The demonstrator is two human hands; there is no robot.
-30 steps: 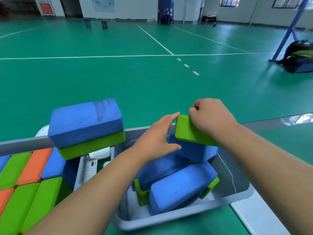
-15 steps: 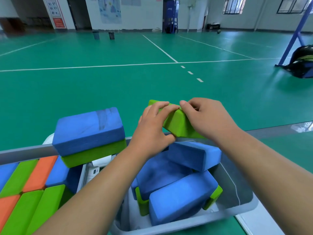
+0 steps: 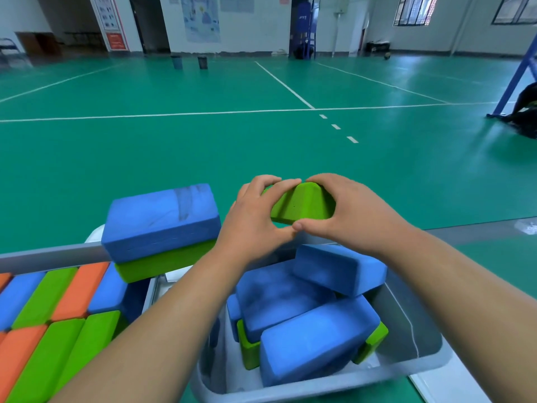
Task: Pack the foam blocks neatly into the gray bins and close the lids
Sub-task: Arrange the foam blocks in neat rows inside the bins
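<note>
A green foam block is held in the air above the gray bin. My left hand grips its left end and my right hand grips its right end, fingers curled over the top and thumbs beneath. Inside the bin lie several blue blocks piled crookedly, with green blocks wedged at the sides. On the left, a blue block sits stacked on a green block.
At the lower left, rows of blue, green and orange blocks lie side by side. A gray rail runs behind them. Green court floor stretches ahead, with a blue post and a dark bag at the far right.
Both hands have lifted the green block off the blue blocks in the bin. My left hand, which was only reaching a second ago, now grips its left end.
</note>
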